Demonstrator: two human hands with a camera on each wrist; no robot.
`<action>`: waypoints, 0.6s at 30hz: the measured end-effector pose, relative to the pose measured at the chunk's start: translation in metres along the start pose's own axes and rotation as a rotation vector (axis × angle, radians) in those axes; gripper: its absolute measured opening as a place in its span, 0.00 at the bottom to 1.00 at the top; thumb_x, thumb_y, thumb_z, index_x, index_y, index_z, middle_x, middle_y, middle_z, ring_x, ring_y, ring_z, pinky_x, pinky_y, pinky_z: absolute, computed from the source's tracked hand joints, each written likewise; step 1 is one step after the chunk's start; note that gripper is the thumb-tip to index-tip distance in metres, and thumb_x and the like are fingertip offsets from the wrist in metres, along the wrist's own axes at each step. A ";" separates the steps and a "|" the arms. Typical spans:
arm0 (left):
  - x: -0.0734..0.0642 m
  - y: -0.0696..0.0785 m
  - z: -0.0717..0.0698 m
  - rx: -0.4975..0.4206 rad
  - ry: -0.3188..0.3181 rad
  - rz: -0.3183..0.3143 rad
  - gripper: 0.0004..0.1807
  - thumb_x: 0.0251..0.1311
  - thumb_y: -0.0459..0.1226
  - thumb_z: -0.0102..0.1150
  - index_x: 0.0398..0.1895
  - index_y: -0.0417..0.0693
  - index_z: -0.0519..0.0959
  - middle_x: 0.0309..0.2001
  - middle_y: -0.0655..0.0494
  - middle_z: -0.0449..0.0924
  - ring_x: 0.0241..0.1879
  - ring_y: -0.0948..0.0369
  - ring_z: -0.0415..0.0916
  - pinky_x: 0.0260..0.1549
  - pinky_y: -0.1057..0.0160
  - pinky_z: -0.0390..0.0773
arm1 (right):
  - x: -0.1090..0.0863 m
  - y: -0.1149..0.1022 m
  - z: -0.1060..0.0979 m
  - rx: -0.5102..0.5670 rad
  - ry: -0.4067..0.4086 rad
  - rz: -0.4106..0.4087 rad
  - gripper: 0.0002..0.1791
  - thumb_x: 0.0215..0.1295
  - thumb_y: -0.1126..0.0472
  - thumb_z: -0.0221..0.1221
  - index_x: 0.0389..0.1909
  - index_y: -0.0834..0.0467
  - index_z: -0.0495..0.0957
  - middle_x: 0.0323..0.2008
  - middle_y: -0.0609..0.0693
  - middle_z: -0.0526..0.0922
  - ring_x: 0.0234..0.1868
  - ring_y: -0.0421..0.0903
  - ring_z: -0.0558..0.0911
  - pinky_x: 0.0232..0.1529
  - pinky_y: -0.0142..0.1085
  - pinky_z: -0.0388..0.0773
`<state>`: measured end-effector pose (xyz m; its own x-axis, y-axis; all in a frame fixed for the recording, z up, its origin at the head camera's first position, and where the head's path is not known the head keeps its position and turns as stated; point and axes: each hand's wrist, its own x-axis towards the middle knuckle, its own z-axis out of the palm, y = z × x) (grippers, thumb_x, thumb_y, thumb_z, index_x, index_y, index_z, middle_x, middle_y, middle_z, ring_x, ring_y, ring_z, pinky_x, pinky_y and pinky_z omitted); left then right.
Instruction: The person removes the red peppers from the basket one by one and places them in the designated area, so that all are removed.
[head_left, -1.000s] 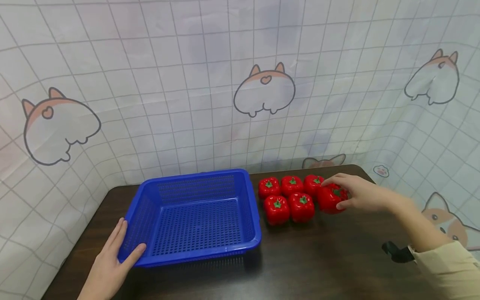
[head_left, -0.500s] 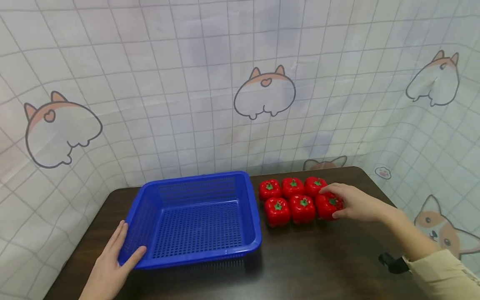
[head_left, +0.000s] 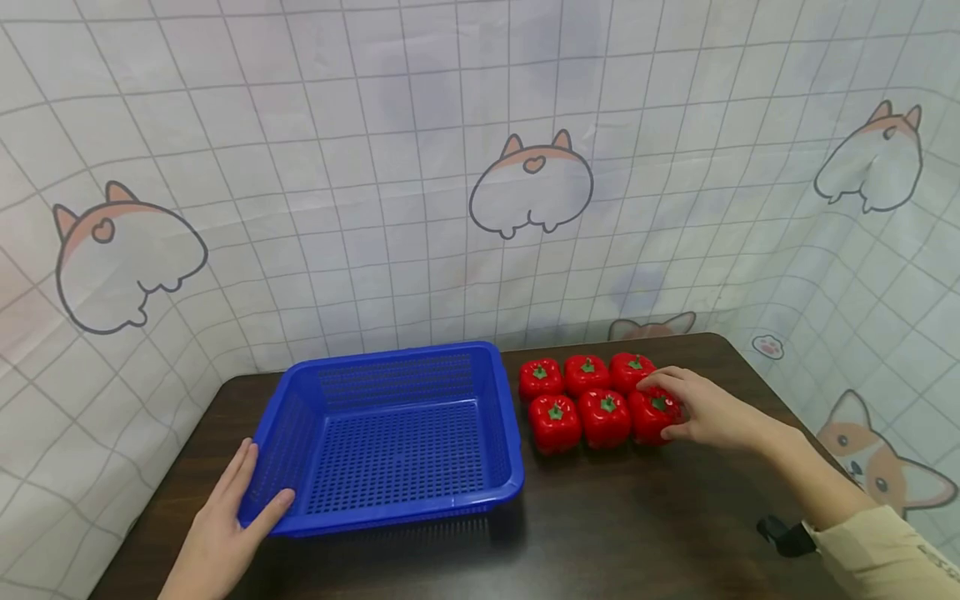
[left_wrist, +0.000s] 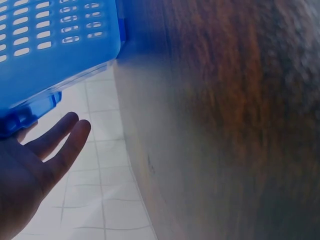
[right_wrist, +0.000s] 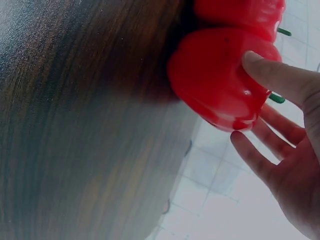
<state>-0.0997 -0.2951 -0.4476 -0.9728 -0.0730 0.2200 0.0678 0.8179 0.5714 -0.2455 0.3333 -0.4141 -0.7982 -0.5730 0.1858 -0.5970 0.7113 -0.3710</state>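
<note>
A red bell pepper (head_left: 649, 419) with a green stem stands at the right end of the front row. My right hand (head_left: 708, 410) holds it from the right, thumb on the near side and fingers on the far side. In the right wrist view the thumb (right_wrist: 275, 75) presses the pepper's side, while its neighbour (right_wrist: 240, 12) sits close by. My left hand (head_left: 217, 529) rests at the near-left corner of a blue plastic basket (head_left: 405, 510), thumb over the rim. Seen from the left wrist, the fingers (left_wrist: 67, 150) stretch out loosely beside the basket wall.
More red peppers (head_left: 555, 423) stand in two tight rows right of the basket. All sit on a dark wooden table (head_left: 600, 533). A white gridded cloth (head_left: 360, 208) with cartoon dogs hangs behind it.
My right hand has lowered the pepper and moved it slightly left, into the front row beside the others. The left hand stays at the basket's corner.
</note>
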 end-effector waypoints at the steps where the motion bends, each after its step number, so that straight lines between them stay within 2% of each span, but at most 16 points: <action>1: 0.000 0.000 0.000 0.001 0.003 0.008 0.49 0.73 0.55 0.57 0.84 0.44 0.45 0.83 0.47 0.37 0.75 0.30 0.46 0.61 0.22 0.53 | 0.000 0.000 0.000 0.002 0.002 0.000 0.34 0.52 0.66 0.78 0.61 0.57 0.77 0.62 0.60 0.75 0.62 0.63 0.74 0.56 0.58 0.78; 10: 0.003 0.002 -0.005 0.049 0.020 0.082 0.49 0.71 0.54 0.60 0.81 0.35 0.50 0.81 0.37 0.43 0.74 0.28 0.48 0.63 0.23 0.52 | 0.003 -0.002 -0.008 -0.041 0.065 -0.078 0.34 0.52 0.60 0.79 0.60 0.60 0.78 0.58 0.57 0.79 0.58 0.58 0.78 0.55 0.57 0.79; 18: 0.010 0.010 -0.018 0.117 -0.014 0.108 0.50 0.69 0.55 0.62 0.75 0.24 0.56 0.77 0.27 0.49 0.70 0.23 0.51 0.60 0.22 0.55 | 0.009 -0.011 -0.021 -0.012 0.057 -0.065 0.30 0.65 0.54 0.71 0.63 0.63 0.76 0.60 0.57 0.78 0.59 0.58 0.78 0.55 0.55 0.79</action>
<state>-0.1046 -0.2983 -0.4252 -0.9644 0.0261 0.2631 0.1464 0.8813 0.4493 -0.2478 0.3284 -0.3888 -0.7611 -0.5939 0.2608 -0.6480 0.6786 -0.3459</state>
